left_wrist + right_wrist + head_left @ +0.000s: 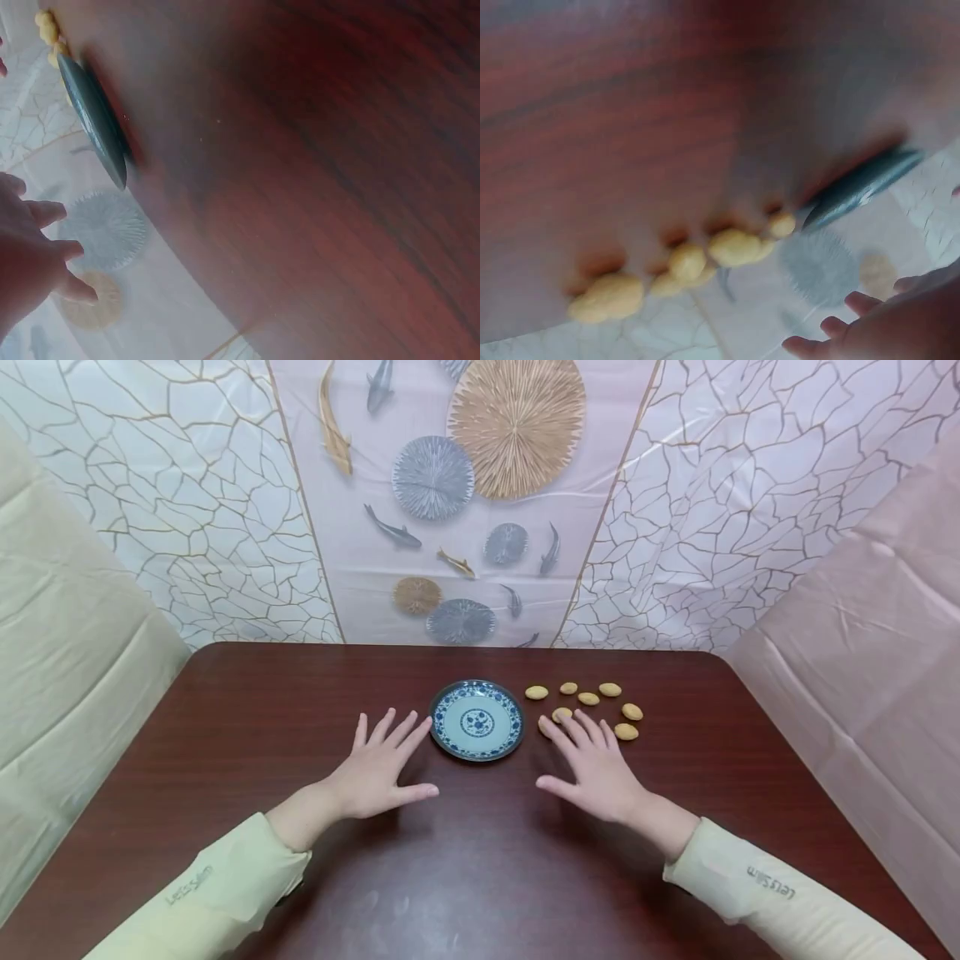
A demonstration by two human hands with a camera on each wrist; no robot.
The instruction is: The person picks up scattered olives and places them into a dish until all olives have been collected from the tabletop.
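A round plate (453, 724) with a blue floral rim and dark edge lies on the table, seen edge-on as a dark disc (94, 124) in the left wrist view. My left hand (369, 777) is spread just left of the plate, index fingertip close to its rim and palm downward. My right hand (597, 779) hovers spread to the plate's right, fingertips over several small yellow oval lumps (626, 732) resembling little potatoes. Its fingers partly cover two of them. Neither hand holds anything. The right wrist view shows the lumps (619, 295) in a loose row beside the plate (862, 191).
The dark reddish-brown table (247, 735) has rounded far corners. A patterned curtain (465, 543) stands behind its far edge, and pale quilted side panels (847, 693) flank it. More yellow lumps (536, 692) are scattered right of the plate toward the back.
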